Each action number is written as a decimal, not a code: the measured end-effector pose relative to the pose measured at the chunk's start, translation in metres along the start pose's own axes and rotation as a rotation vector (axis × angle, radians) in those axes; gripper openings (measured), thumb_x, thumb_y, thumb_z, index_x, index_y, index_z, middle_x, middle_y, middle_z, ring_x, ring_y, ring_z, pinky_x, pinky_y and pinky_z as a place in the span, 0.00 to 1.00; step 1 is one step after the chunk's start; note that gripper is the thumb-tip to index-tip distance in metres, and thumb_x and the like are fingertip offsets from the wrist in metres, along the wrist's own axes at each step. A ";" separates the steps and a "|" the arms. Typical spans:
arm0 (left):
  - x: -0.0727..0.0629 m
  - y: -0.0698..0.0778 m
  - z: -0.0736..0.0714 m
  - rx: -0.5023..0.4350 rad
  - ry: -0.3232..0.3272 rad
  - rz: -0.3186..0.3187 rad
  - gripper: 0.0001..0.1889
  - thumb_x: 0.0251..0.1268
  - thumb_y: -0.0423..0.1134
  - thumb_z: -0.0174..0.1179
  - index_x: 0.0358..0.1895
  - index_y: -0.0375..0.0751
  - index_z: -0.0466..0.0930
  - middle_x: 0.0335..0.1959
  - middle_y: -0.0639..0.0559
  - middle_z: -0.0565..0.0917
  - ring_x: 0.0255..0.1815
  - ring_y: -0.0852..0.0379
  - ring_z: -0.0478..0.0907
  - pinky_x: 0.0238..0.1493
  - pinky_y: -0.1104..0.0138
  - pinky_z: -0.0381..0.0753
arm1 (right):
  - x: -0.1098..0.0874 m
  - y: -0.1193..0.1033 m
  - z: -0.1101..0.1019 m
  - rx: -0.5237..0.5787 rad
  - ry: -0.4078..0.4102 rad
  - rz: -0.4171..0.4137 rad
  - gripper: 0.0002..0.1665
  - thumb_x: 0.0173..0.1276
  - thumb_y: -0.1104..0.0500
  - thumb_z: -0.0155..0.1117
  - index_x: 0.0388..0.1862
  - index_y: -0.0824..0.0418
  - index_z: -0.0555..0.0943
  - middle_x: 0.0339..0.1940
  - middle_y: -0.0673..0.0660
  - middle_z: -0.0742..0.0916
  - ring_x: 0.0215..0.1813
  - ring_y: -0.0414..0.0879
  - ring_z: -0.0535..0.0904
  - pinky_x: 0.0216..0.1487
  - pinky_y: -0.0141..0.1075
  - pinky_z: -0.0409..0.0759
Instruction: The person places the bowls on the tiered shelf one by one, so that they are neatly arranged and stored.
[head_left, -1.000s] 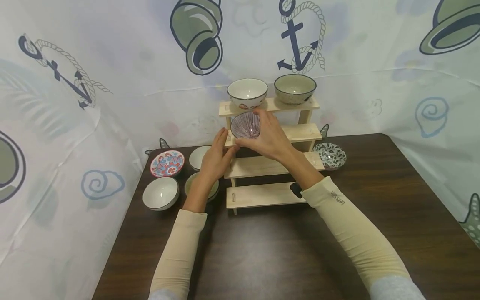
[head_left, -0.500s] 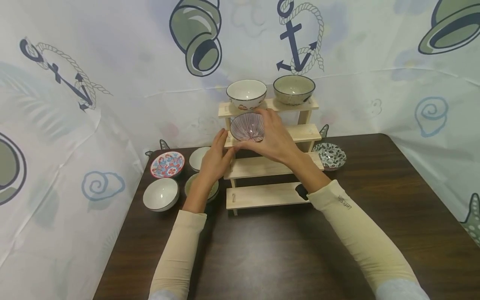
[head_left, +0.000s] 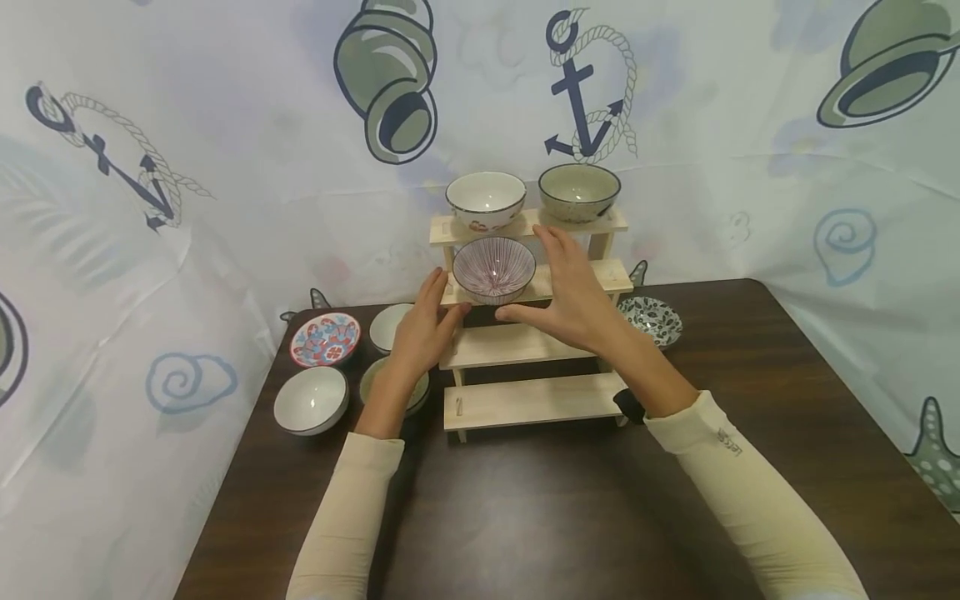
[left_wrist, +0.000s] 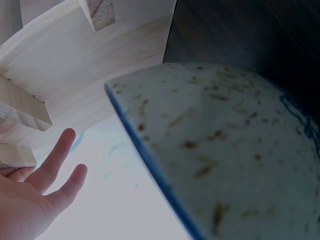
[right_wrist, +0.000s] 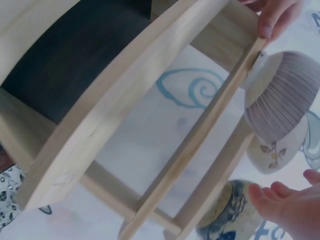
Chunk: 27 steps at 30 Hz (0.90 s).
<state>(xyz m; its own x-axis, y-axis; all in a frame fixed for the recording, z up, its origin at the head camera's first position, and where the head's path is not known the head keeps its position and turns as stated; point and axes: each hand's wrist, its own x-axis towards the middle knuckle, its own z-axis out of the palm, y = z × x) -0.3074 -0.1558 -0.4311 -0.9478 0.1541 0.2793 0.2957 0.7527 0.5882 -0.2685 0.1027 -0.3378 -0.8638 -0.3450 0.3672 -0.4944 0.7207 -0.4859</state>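
Observation:
A small bowl with fine purple stripes stands upright at the left end of the third step up on a wooden tiered rack. Just right of it is my right hand, thumb and fingers spread and apart from the bowl; the right wrist view also shows the striped bowl with those fingers clear of it. My left hand is at the rack's left end, its thumb tip on the step's edge in the right wrist view. In the left wrist view, two fingers extend straight.
On the top step stand a white bowl and a green-grey bowl. Left of the rack are a red-and-blue patterned bowl, a white bowl and others. A speckled bowl looms close in the left wrist view. A black-patterned bowl sits right.
My right hand has let go of the striped bowl and drawn back to the right. The bowl now stands level on the step. My left hand has stayed by the rack's end.

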 end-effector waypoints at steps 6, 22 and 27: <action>-0.003 -0.001 0.000 -0.003 0.002 0.002 0.42 0.78 0.66 0.49 0.84 0.47 0.51 0.86 0.49 0.52 0.81 0.38 0.62 0.74 0.39 0.67 | -0.019 0.006 -0.006 0.041 0.008 0.038 0.73 0.55 0.32 0.79 0.87 0.50 0.46 0.86 0.60 0.53 0.87 0.60 0.46 0.79 0.67 0.58; -0.002 -0.003 0.001 -0.002 0.006 0.004 0.42 0.77 0.67 0.48 0.84 0.49 0.51 0.86 0.50 0.52 0.79 0.35 0.64 0.73 0.38 0.68 | -0.047 0.029 -0.016 0.065 -0.013 0.109 0.71 0.57 0.32 0.78 0.87 0.50 0.46 0.87 0.59 0.53 0.86 0.60 0.46 0.79 0.68 0.56; -0.002 -0.001 0.001 0.002 0.011 0.010 0.42 0.78 0.65 0.50 0.84 0.47 0.52 0.86 0.49 0.52 0.79 0.34 0.64 0.73 0.38 0.68 | -0.056 0.038 -0.019 0.054 0.000 0.110 0.72 0.58 0.33 0.77 0.87 0.48 0.42 0.87 0.60 0.53 0.86 0.61 0.46 0.79 0.68 0.53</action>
<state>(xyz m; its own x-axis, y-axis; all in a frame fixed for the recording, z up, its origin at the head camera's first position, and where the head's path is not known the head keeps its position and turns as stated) -0.3058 -0.1563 -0.4335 -0.9432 0.1545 0.2940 0.3053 0.7523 0.5839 -0.2373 0.1612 -0.3615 -0.9130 -0.2657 0.3095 -0.4013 0.7207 -0.5653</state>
